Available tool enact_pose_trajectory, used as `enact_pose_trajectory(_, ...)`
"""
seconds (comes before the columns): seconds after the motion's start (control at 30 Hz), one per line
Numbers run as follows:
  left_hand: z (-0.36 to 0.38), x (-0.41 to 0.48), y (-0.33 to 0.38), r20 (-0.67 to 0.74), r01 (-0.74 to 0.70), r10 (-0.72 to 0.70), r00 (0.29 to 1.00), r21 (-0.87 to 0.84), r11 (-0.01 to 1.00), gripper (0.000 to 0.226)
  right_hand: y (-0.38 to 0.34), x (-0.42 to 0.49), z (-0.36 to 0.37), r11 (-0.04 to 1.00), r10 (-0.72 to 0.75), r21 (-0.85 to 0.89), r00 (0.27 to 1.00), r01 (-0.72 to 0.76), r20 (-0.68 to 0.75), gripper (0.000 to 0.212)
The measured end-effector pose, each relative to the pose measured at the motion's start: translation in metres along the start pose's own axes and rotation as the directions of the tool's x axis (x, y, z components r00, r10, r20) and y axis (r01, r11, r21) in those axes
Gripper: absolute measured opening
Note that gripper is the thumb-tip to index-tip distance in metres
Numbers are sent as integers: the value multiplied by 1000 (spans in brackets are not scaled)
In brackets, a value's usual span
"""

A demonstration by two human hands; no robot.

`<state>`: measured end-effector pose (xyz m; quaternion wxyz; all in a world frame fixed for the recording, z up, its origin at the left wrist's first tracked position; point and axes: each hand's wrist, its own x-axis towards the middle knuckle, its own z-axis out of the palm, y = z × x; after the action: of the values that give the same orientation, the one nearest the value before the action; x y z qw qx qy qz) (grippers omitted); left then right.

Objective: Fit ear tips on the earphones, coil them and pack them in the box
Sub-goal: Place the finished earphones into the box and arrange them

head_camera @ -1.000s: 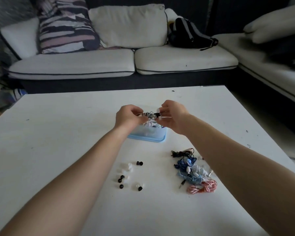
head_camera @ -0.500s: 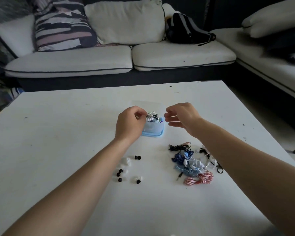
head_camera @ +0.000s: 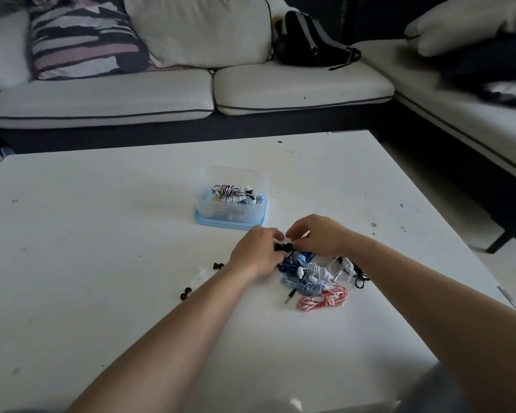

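Black earphones (head_camera: 283, 248) are pinched btwn curled fingers of left hand (head_camera: 255, 254) and right hand (head_camera: 319, 236) at the far edge of the tangled earphone pile (head_camera: 309, 277) on the tabletop (head_camera: 102, 234). Clear box (head_camera: 205, 204) w/ a coiled striped pair (head_camera: 228, 190) inside is set just beyond the hands. Black ear tips (head_camera: 218, 265) are scattered left of the pile.

- A box (head_camera: 204, 204) is set near the middle of the table (head_camera: 102, 234), with coiled earphones (head_camera: 228, 192) laid inside.
- A heap of earphones (head_camera: 313, 277) is spread before the box, nearer the person and slightly to the right.
- Ear tips (head_camera: 186, 292) are scattered left of the heap.
- The left hand (head_camera: 255, 253) and right hand (head_camera: 319, 235) are met at the heap's far edge, a loose earphone (head_camera: 282, 247) being pinched between them.
- A sofa (head_camera: 102, 96) is placed behind the table, with a backpack (head_camera: 307, 40) laid on it.
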<state>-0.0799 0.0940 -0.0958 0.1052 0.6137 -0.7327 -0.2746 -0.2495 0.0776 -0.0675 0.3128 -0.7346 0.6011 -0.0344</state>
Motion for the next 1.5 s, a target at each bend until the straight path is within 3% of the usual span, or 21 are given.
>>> enact_pose_trajectory(0.17, -4, 5, -3, -110, -58, 48, 993, -88, 994, 15, -3, 9, 3, 1000, 6, 30, 1000, -7, 24, 30)
enact_pose_trajectory(0.4, -35, -6, -1, -290, -172, 50, 956, -413, 895, 15, -19, -2, -12, 921, -3, 388, 1000, 5, -5, 15)
enact_pose_trajectory(0.5, -48, -13, -4, -307, -169, -5, 952, -538, 826, 22, -31, -10, -16, 788, 26, 614, 999, -42, 35, 13)
enact_pose_trajectory(0.6, -58, -25, -3, -205, -53, -113, 972, -661, 748, 28, -45, -17, -20, 629, 20, 775, 998, -59, 59, 16)
enact_pose_trajectory(0.7, -67, -47, 4, 56, 147, -170, 984, -800, 581, 24, -64, -27, -20, 407, 10, 912, 999, -46, 45, 10)
enact_pose_trajectory(0.8, -76, -66, 3, 263, 278, -91, 961, -912, 300, 34, -79, -38, -18, 188, 44, 980, 998, -61, 53, 8)
enact_pose_trajectory(0.9, -88, -82, -6, 371, 358, 26, 928, -911, 204, 35, -85, -45, -12, 85, 3, 993, 997, -83, 83, 9)
enact_pose_trajectory(1.03, -94, -97, -16, 357, 342, 70, 931, -925, 168, 31, -88, -49, -2, 69, -53, 991, 992, -112, 116, 14)
enact_pose_trajectory(1.1, -94, -101, -22, 285, 280, 13, 958, -947, 161, 32, -89, -50, 2, 76, -75, 989, 988, -128, 133, 18)
enact_pose_trajectory(1.23, -91, -102, -36, 194, 209, -91, 977, -956, 206, 27, -88, -50, 10, -15, -128, 982, 974, -190, 187, 32)
enact_pose_trajectory(1.43, -89, -94, -41, 131, 158, -124, 984, -959, 236, 20, -87, -42, 14, 105, -135, 980, 974, -167, 180, 10)
enact_pose_trajectory(1.5, -89, -91, -42, 125, 159, -135, 983, -944, 289, 16, -87, -38, 16, 131, -128, 977, 975, -165, 182, 8)
